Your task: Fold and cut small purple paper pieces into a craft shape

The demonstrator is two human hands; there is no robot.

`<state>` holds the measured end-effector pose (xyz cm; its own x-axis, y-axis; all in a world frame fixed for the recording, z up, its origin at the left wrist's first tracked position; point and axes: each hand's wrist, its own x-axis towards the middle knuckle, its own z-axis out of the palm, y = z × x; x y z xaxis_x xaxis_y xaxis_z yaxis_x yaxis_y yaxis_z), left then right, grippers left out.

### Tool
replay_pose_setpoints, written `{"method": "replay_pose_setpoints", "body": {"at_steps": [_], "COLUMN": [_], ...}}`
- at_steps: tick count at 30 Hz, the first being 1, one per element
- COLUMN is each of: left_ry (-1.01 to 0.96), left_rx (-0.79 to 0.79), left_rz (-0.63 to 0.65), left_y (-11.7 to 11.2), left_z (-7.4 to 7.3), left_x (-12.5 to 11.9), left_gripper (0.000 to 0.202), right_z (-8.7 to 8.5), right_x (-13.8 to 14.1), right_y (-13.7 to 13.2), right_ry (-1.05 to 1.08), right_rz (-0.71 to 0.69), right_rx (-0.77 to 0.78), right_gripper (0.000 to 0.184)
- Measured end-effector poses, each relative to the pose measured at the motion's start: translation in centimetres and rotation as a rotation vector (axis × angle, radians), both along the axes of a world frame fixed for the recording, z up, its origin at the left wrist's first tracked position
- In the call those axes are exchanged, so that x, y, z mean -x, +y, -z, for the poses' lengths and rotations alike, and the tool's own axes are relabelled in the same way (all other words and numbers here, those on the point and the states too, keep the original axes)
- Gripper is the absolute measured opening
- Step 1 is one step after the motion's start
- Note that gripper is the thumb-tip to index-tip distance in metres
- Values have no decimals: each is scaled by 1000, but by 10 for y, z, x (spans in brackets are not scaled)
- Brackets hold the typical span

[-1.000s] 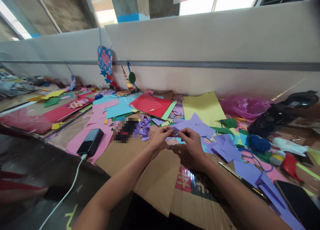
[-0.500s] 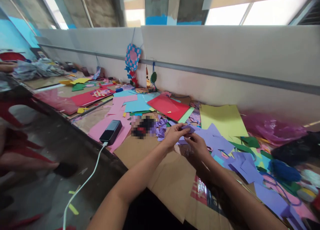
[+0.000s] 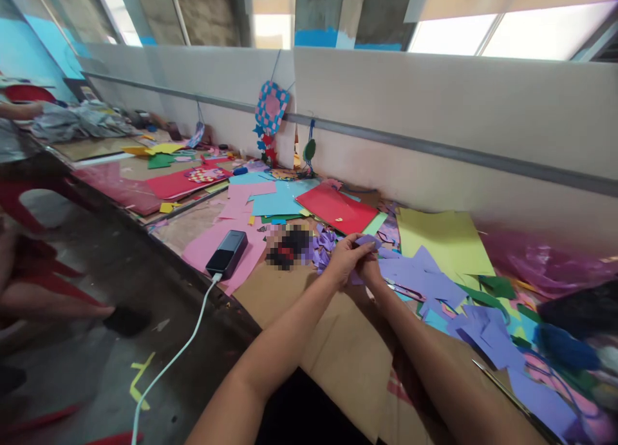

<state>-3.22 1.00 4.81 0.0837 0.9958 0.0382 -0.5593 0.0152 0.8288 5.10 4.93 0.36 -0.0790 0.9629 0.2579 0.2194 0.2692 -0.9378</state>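
My left hand (image 3: 344,259) and my right hand (image 3: 371,269) meet over the cardboard sheet (image 3: 309,329). Both pinch one small folded piece of purple paper (image 3: 367,241), which sticks out above the fingers. The right hand is partly hidden behind the left. Just left of the hands lies a cluster of folded purple paper shapes (image 3: 322,246). Loose purple paper squares (image 3: 425,276) are scattered to the right of the hands.
Red sheets (image 3: 338,210), yellow sheets (image 3: 447,239), blue sheets (image 3: 275,201) and pink sheets (image 3: 226,239) cover the table. A power bank (image 3: 226,253) with a white cable (image 3: 168,368) lies at the table's left edge. Another person's legs (image 3: 53,300) are at the far left.
The view swung left and the hands drew closer together, the right now tucked behind the left. The purple paper piece stays pinched between them.
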Motion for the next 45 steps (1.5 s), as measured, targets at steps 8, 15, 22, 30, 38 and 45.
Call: {"method": "replay_pose_setpoints", "body": {"at_steps": [8, 15, 22, 30, 38, 45], "left_ry": [35, 191, 141, 27, 66, 101], "left_rx": [23, 29, 25, 50, 32, -26], "left_rz": [-40, 181, 136, 72, 113, 123], "left_y": [13, 9, 6, 8, 2, 5], "left_z": [10, 19, 20, 26, 13, 13], "left_x": [11, 5, 2, -4, -1, 3], "left_gripper": [46, 47, 48, 47, 53, 51], "right_z": [-29, -45, -56, -44, -50, -76], "right_x": [-71, -84, -82, -71, -70, -86], "right_y": [-25, -39, -41, -38, -42, -48], "right_ry": [169, -3, -83, 216, 323, 255], "right_rz": [54, 36, -30, 90, 68, -32], "right_rx": [112, -148, -241, 19, 7, -116], "right_gripper": [37, 25, 16, 43, 31, 21]}}
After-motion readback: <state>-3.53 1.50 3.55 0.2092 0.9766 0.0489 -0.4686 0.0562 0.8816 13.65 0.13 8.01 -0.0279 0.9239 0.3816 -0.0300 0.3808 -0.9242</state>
